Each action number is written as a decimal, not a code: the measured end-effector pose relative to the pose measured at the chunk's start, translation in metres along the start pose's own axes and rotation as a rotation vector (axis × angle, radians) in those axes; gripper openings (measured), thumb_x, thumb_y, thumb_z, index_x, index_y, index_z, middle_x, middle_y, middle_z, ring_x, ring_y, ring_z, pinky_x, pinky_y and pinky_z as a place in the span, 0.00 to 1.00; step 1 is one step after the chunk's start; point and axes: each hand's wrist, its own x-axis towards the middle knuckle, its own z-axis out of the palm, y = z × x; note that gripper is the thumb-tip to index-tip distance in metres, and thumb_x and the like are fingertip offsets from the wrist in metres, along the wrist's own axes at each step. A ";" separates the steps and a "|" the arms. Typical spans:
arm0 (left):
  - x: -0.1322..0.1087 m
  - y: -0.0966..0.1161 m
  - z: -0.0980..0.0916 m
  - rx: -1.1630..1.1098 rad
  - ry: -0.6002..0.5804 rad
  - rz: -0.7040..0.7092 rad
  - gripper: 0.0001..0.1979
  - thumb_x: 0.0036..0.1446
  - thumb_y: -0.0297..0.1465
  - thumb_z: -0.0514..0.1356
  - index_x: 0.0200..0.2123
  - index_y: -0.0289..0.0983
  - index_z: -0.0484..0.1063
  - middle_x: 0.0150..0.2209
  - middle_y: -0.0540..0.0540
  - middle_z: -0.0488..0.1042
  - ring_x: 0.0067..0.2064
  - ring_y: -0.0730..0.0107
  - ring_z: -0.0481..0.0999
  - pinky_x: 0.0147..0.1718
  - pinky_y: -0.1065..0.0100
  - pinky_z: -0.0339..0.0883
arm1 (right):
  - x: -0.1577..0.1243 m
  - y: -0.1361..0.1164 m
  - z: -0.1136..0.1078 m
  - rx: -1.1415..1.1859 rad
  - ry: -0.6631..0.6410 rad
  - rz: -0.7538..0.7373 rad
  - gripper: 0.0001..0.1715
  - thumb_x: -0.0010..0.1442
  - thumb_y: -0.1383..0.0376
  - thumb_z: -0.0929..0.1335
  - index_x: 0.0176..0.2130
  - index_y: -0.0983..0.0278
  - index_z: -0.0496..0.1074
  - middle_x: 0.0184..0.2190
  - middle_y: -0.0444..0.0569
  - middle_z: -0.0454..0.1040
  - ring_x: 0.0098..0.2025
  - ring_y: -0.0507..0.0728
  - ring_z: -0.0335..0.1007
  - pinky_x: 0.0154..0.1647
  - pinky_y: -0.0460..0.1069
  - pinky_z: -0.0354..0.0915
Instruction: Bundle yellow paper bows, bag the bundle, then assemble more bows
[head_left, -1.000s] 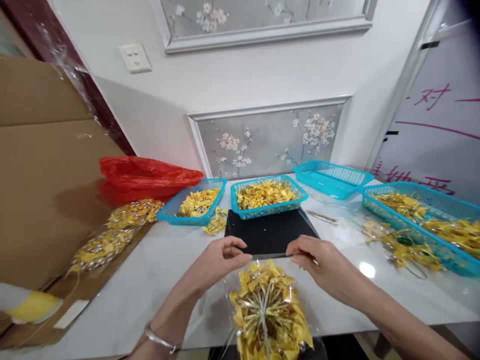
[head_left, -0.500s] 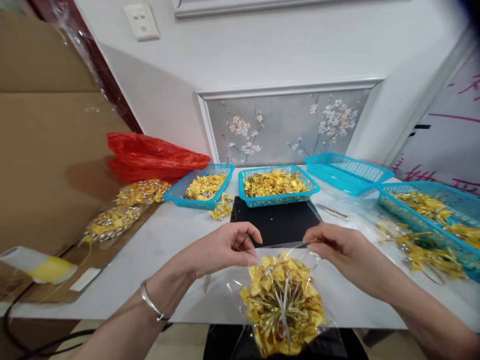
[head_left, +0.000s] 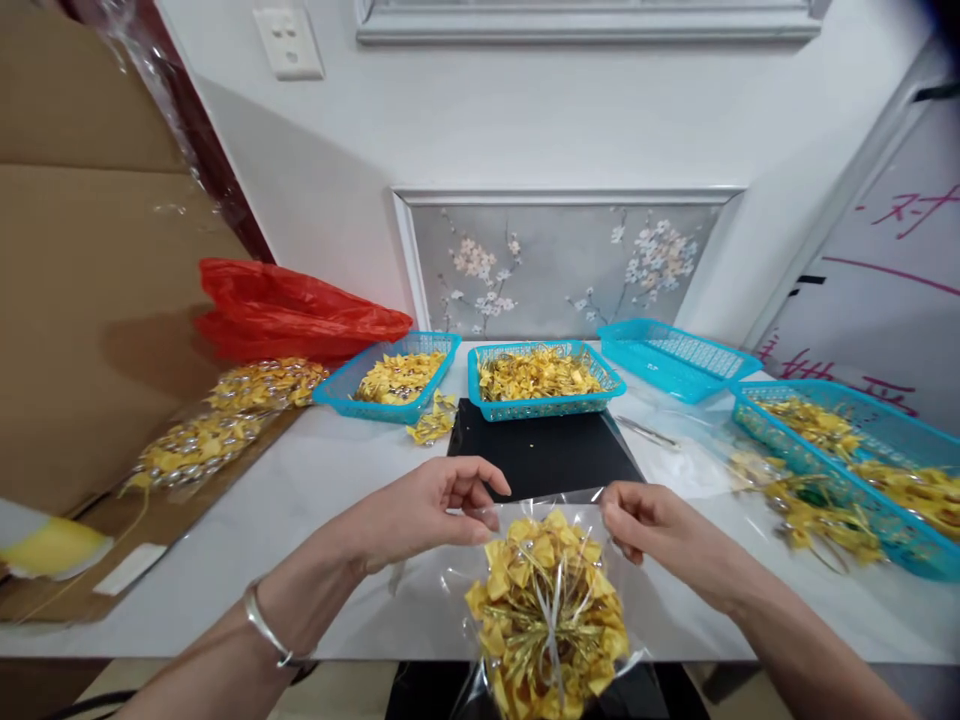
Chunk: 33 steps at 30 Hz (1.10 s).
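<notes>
curling lower on the clear bag (head_left: 634, 600) than a half-second ago, the right hand (head_left: 651, 522) pinches its top corner, yellow bunch (head_left: 525, 585) hanging at the white table's (head_left: 300, 500) near edge! blue baskets (head_left: 544, 407) line the floral-panelled wall (head_left: 566, 260), pink "对" shows on the whiteboard (head_left: 862, 330); left hand's (head_left: 431, 508) thumb and forefinger gape, hold unclear.

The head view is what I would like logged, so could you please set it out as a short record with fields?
In work: clear bag with a tied yellow bundle inside
Left hand: at the bag's upper left, thumb and index finger apart; grip unclear
Right hand: pinching the bag's upper right edge
Beyond the hands: black panel on a white table
Trays holding yellow pieces: left tray, middle tray, right tray
Far left: red plastic
</notes>
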 end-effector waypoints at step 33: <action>0.005 0.017 -0.010 0.535 -0.079 0.041 0.11 0.51 0.39 0.63 0.34 0.37 0.75 0.32 0.49 0.75 0.34 0.68 0.70 0.33 0.67 0.62 | -0.001 -0.012 -0.008 -0.296 0.008 -0.192 0.22 0.67 0.54 0.58 0.25 0.63 0.61 0.23 0.42 0.59 0.28 0.52 0.53 0.28 0.47 0.51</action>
